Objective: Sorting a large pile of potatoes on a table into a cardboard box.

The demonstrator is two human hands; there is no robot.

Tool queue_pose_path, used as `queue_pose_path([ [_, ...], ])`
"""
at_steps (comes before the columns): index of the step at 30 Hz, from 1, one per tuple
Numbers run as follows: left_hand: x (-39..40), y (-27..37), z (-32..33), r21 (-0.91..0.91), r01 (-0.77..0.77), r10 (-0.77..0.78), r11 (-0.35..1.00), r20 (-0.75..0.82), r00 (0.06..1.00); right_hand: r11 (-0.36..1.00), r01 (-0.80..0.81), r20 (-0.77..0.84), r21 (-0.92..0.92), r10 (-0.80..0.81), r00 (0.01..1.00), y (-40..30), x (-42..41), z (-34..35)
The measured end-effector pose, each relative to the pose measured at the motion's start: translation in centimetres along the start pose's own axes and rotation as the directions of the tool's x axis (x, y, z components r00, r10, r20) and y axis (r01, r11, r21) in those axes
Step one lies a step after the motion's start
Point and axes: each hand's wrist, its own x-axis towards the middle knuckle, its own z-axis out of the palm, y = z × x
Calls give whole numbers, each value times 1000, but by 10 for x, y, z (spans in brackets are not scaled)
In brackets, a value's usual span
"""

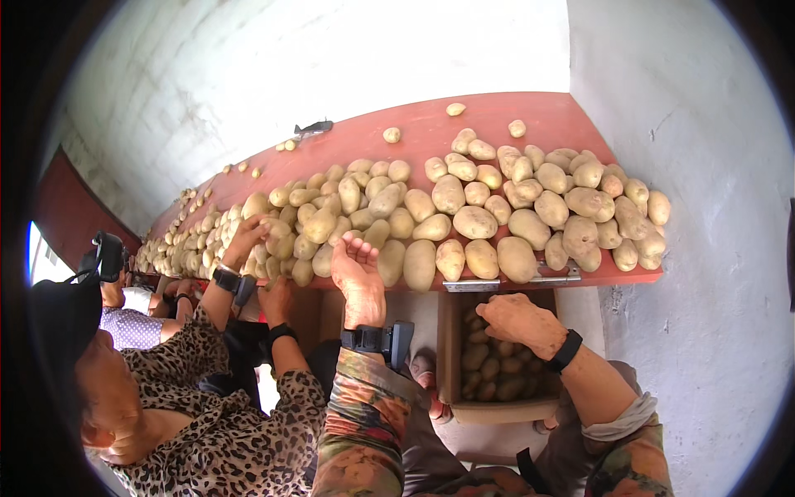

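Note:
Many potatoes lie heaped along the front of a red table. My left hand is raised at the table's front edge, palm up with its fingers apart, close to the potatoes, and holds nothing visible. Over a cardboard box of potatoes below the table, my right hand hangs with curled fingers. Its palm faces away, so whether it holds something cannot be told. A metal latch sits on the table's edge between my hands.
At the left, a co-worker in a leopard-print top has both hands at the potatoes. More people sit beyond. A black object lies at the table's back edge. Walls stand behind and at the right. A second cardboard box is partly hidden.

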Motion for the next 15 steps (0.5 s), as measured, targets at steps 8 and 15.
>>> queue_pose_path([
  [8,-20,-24,15,201,123,-154,972,146,977,998,-60,16,-22,60,998,11,-13,-9],
  [15,-52,-49,29,561,89,-335,823,353,874,998,-50,-19,-33,50,999,17,-26,-4],
])
